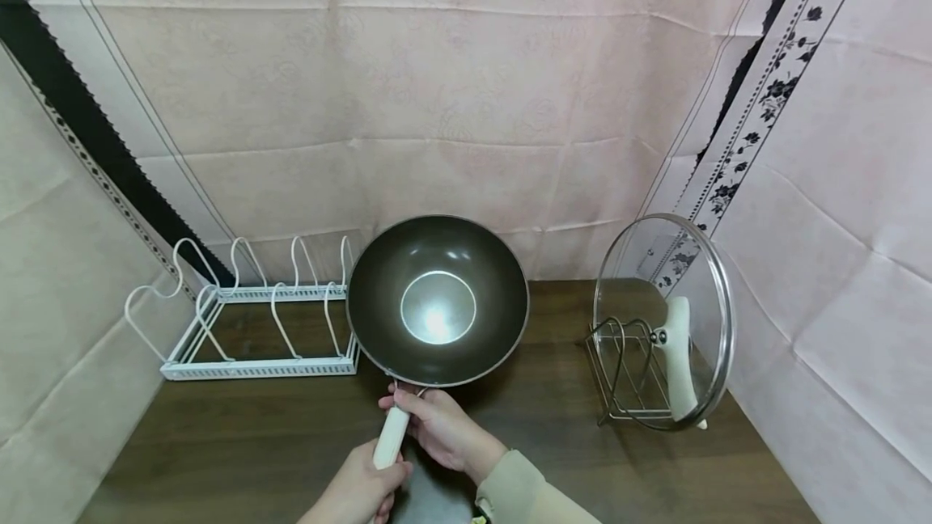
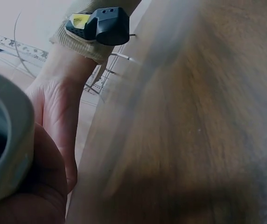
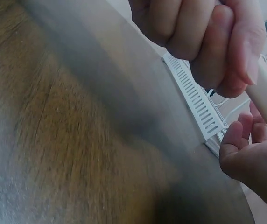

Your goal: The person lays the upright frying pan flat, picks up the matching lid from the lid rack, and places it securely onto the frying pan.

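Note:
A dark wok (image 1: 439, 289) with a pale interior highlight is tilted toward the camera, its inside facing me. My left hand (image 1: 362, 479) grips the white handle (image 1: 392, 435) near its free end. The handle's hollow end (image 2: 10, 140) sticks out of that fist in the left wrist view. My right hand (image 1: 446, 431) holds the handle up close to the wok, thumb near the top and fingers reaching round to the far side. In the right wrist view its curled fingers (image 3: 238, 137) lie below the handle.
A white dish rack (image 1: 258, 366) stands to the left, close beside the wok's rim. On the right, a glass lid (image 1: 717, 330) with a pale handle leans upright in a wire stand (image 1: 612, 395). A cloth backdrop (image 1: 466, 87) hangs behind the wooden table (image 1: 247, 443).

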`<state>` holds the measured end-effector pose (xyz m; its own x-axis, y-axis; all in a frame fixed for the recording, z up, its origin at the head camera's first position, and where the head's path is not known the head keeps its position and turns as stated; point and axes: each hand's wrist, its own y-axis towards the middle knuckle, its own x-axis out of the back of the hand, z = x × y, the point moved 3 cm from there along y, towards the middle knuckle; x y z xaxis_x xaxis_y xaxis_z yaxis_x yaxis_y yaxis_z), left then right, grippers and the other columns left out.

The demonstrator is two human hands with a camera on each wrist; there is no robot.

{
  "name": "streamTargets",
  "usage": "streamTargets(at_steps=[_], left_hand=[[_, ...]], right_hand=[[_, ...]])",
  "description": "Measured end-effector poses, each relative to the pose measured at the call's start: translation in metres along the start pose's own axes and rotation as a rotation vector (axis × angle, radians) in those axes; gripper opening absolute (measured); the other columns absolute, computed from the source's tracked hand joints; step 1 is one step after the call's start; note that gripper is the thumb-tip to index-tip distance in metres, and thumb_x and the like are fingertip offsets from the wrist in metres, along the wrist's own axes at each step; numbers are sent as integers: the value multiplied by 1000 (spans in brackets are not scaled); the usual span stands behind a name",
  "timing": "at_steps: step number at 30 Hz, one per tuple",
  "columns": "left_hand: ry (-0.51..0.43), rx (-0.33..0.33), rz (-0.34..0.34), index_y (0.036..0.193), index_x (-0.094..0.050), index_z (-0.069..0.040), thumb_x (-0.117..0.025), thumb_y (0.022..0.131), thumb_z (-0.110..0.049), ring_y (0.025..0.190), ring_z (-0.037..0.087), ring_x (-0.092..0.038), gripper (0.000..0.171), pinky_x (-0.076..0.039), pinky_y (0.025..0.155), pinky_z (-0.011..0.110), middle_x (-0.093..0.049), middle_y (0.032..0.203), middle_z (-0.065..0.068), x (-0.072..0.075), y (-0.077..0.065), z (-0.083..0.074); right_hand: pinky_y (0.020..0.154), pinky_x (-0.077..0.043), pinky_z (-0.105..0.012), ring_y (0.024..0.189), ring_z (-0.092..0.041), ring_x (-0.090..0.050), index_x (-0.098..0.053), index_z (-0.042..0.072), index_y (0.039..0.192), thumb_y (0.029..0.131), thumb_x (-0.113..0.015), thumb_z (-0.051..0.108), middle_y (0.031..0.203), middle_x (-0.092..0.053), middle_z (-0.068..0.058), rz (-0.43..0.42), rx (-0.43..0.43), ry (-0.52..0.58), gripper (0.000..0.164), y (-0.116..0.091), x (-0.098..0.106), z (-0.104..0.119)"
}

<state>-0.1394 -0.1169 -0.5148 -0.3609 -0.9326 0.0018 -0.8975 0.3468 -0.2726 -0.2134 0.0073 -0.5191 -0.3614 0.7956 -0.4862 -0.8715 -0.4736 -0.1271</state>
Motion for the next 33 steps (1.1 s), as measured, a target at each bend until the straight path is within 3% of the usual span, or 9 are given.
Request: streamTargets(at_steps=[8,12,15,21,25,28,33], left_hand=[[9,12,4,92,-48,0,-64,89,-15,43,10,-42,23,-38,41,24,-46,52,1,4,-3,3],[10,14,-6,94,-47,0,-65,88,-16,43,10,-43,25,-38,41,24,-46,52,1,6,-4,4],[21,15,-13,94,-47,0,-65,88,-17,43,10,-43,26,-38,41,25,-46,52,1,8,-4,4],[41,6,-16,93,-49,0,-66,89,-17,42,11,-44,24,-37,41,25,-46,51,1,11,-6,6],[38,3,-14,95,-49,-1,-67,89,-18,42,12,-44,26,-37,41,24,-46,51,2,12,-7,6],[43,-4,-8,94,-49,-1,-67,89,-18,42,12,-44,25,-36,40,24,-46,51,2,14,-8,6],[100,-28,-4,89,-51,-2,-67,89,-20,42,11,-44,24,-33,40,23,-47,49,0,18,-11,7]], right_hand=[[90,-45,-34,106,-20,-59,-60,3,115,95,-61,27,109,-65,-8,27,-82,58,31,-6,6,3],[91,-46,-36,100,-20,-58,-61,5,108,93,-64,31,109,-64,-10,-35,-83,67,30,-8,14,9],[94,-46,-42,106,-26,-57,-60,4,108,92,-66,31,115,-59,-15,-90,-65,90,32,-10,23,15],[99,-39,-56,125,-41,-46,-46,-4,133,95,-62,28,134,-49,-21,-117,1,105,51,-19,53,36],[99,-38,-58,127,-38,-45,-22,9,150,98,-56,28,145,-39,-24,-159,89,86,66,-23,77,60],[98,-39,-56,126,-36,-47,-16,20,151,97,-57,31,145,-36,-24,-217,122,72,69,-25,92,76],[97,-41,-55,125,-37,-46,-18,16,147,95,-61,32,144,-33,-24,-272,134,44,69,-29,109,91]])
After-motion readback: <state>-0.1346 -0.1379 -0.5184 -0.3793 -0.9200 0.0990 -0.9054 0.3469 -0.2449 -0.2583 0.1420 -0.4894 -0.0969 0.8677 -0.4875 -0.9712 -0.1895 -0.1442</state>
